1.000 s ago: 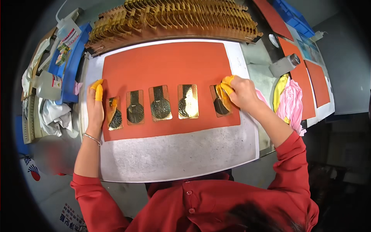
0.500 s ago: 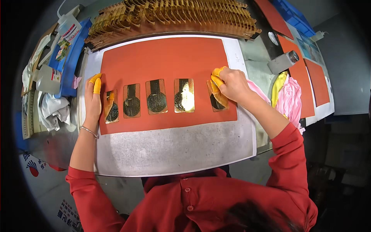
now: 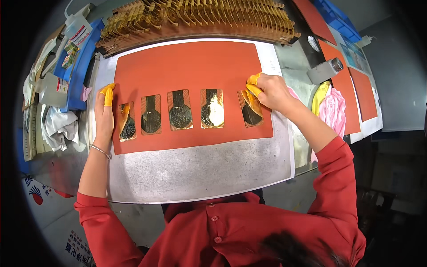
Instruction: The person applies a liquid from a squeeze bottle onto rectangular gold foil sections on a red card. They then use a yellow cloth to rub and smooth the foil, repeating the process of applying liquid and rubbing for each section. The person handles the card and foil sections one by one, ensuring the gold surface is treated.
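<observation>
Flanking five gold-and-black panels (image 3: 179, 116): left hand (image 3: 105, 113) and right hand (image 3: 272, 94).

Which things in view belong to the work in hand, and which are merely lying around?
Apparently in use:
flat red-orange rectangular sheet
five thin gold-and-black rectangular pieces

Apparently lying about:
crumpled pink cloth
grey bottle with dark cap
crumpled white cloth

At the left, a blue tray (image 3: 79, 84) has a bottle (image 3: 54, 90) near it and a white cloth (image 3: 61, 127) lower down. A blue crate (image 3: 337, 20) sits at the upper right; below, a grey jar (image 3: 322, 72) is near a yellow cloth (image 3: 320, 98) and a pink cloth (image 3: 333, 111).
</observation>
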`<control>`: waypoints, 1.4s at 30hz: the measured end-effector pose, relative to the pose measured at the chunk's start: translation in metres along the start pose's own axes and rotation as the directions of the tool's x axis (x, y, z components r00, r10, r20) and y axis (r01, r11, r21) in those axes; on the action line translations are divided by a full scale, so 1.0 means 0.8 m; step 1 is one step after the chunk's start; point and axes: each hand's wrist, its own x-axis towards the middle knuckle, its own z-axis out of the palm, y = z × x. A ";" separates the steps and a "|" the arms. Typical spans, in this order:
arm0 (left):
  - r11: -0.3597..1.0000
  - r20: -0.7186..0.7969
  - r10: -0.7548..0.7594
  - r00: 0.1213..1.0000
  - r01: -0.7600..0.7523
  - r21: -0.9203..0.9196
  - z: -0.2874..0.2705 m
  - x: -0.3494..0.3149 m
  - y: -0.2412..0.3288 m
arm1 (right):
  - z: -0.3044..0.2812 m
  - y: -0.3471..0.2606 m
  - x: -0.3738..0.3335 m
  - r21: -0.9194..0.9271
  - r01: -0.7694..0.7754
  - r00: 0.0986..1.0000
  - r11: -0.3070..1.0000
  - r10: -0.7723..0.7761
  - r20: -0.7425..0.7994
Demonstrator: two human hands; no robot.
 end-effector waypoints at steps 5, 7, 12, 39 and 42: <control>1.000 -0.035 -0.003 0.999 0.002 -0.019 -0.002 0.000 -0.011 | 0.000 -0.008 -0.007 0.058 0.104 0.995 0.993 -0.104 0.000; 0.999 -0.020 -0.033 0.999 0.033 -0.030 -0.004 0.004 -0.009 | -0.004 -0.013 0.007 0.016 0.086 0.996 0.996 -0.085 -0.013; 0.998 0.006 0.031 0.999 -0.032 0.061 -0.004 0.002 -0.002 | 0.005 0.001 0.007 0.046 0.291 0.956 0.956 -0.292 0.028; 0.995 0.017 0.002 1.000 -0.004 0.103 -0.004 0.001 -0.004 | -0.003 -0.029 -0.044 0.117 0.032 0.998 0.993 -0.038 0.047; 1.000 0.023 -0.004 1.000 0.003 0.010 -0.003 0.002 -0.008 | -0.010 -0.007 -0.009 0.026 0.064 0.997 0.998 -0.062 -0.050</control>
